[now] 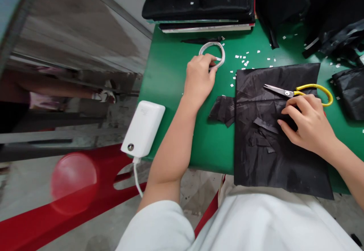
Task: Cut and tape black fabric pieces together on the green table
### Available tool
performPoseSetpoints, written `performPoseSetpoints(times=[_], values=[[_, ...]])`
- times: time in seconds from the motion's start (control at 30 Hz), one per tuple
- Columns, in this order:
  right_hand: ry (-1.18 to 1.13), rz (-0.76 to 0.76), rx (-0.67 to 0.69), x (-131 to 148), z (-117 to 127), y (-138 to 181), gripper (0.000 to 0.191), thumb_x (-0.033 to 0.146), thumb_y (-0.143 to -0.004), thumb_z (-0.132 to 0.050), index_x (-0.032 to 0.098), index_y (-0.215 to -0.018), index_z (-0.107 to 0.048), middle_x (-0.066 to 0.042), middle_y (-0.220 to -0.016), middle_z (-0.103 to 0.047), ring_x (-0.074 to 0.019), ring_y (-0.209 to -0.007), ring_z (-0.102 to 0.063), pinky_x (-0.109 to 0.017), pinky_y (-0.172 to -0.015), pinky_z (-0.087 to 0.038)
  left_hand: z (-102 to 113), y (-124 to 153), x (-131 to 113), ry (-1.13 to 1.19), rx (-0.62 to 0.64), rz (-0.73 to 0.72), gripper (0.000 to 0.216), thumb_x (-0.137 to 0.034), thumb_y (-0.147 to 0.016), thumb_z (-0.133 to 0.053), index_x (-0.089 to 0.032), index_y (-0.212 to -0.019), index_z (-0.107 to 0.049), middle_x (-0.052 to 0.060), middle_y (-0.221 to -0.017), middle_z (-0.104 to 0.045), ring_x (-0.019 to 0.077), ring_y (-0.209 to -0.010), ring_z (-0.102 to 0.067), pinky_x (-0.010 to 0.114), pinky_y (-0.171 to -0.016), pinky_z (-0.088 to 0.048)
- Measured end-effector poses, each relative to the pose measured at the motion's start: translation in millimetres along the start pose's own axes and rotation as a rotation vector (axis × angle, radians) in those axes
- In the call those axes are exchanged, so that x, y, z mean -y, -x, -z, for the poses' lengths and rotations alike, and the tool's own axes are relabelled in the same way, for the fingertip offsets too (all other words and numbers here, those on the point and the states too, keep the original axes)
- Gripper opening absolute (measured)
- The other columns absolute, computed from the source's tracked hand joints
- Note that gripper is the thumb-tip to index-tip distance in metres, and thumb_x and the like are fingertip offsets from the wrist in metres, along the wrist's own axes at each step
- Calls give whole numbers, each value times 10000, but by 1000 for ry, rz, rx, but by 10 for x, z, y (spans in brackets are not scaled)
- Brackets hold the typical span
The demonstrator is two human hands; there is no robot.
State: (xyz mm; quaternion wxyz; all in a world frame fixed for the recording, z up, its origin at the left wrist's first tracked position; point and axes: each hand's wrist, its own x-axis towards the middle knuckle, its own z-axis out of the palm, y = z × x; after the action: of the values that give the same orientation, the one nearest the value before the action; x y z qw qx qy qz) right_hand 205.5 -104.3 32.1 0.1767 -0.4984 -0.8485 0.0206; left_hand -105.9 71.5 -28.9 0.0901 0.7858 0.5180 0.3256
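Observation:
My left hand (pixel 200 74) reaches across the green table with its fingers closed on the near rim of a narrow roll of white tape (pixel 222 55). My right hand (pixel 308 124) is over a black fabric piece (pixel 264 167), its fingers bent, with thumb and forefinger apart. Against its knuckles lie yellow-handled scissors (pixel 314 87), blades pointing left; part of their handle is hidden by the hand. Thin black fabric strips (pixel 265 126) rest on the piece, left of my right thumb. A crumpled black scrap (pixel 223 109) sticks out from its left edge.
A white power bank (pixel 145 127) with a cable sits at the table's left edge, above a red chair (pixel 113 167). Stacked black fabric items (pixel 199 0) stand at the back, more black fabric (pixel 351 93) at right. Small white bits (pixel 246 63) litter the green table (pixel 167 76).

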Motion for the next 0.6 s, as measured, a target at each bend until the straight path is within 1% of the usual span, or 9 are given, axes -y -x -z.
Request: performPoseSetpoints(times=[0.07, 0.13, 0.23, 0.3, 0.37, 0.43, 0.5, 0.6], values=[[-16, -9, 4, -6, 2, -1, 129, 290, -911, -581, 176, -932, -636, -152, -1028, -644, -346, -972, -556, -485, -813, -448, -3, -1, -36, 39, -21, 36, 97, -360, -831, -664, -288, -893, -682, 27, -824, -694, 232, -825, -632, 401, -867, -517], [-38, -20, 6, -8, 7, -5, 161, 293, -908, -587, 163, -993, -632, -160, -1041, -648, -359, -995, -561, -496, -829, -450, 30, -2, -132, 64, -32, 76, 70, -337, -826, -675, -292, -880, -673, 26, -835, -686, 226, -832, -642, 395, -885, -518], [-62, -40, 12, -6, 16, -11, 228, 298, -904, -595, 150, -1076, -617, -170, -1072, -651, -368, -1019, -563, -505, -848, -451, 115, 0, -363, 118, -86, 95, 131, -331, -844, -667, -306, -970, -646, 19, -866, -678, 218, -857, -653, 393, -915, -516], [-62, -43, 17, -3, 20, -13, 249, 302, -906, -593, 148, -1101, -608, -172, -1086, -652, -367, -1019, -562, -501, -849, -452, 170, 11, -546, 163, -114, 109, 189, -336, -846, -668, -320, -1030, -629, 7, -870, -680, 202, -843, -660, 367, -871, -537], [-56, -39, 18, -3, 20, -14, 247, 305, -908, -590, 149, -1099, -605, -169, -1082, -652, -366, -1014, -561, -497, -846, -451, 212, 31, -726, 243, -107, 135, 178, -353, -865, -650, -326, -1038, -620, -6, -852, -680, 182, -819, -674, 331, -809, -557], [-54, -38, 16, -3, 19, -16, 239, 308, -908, -588, 156, -1091, -603, -164, -1074, -650, -365, -1010, -559, -495, -844, -450, 245, 61, -886, 332, -72, 141, 149, -362, -885, -629, -309, -1024, -625, -8, -842, -678, 170, -820, -696, 310, -782, -569], [-62, -43, 14, -5, 20, -19, 236, 306, -906, -589, 170, -1099, -596, -161, -1077, -647, -364, -1009, -559, -496, -840, -449, 274, 99, -1023, 398, -7, 154, 151, -368, -904, -614, -290, -1032, -630, -2, -869, -676, 168, -876, -718, 298, -796, -584], [-76, -48, 5, -9, 27, -27, 246, 292, -903, -592, 191, -1126, -579, -158, -1082, -644, -356, -998, -566, -491, -827, -450, 316, 159, -1181, 431, 47, 198, 160, -355, -911, -618, -263, -1040, -641, 8, -915, -667, 171, -904, -737, 289, -810, -603]])
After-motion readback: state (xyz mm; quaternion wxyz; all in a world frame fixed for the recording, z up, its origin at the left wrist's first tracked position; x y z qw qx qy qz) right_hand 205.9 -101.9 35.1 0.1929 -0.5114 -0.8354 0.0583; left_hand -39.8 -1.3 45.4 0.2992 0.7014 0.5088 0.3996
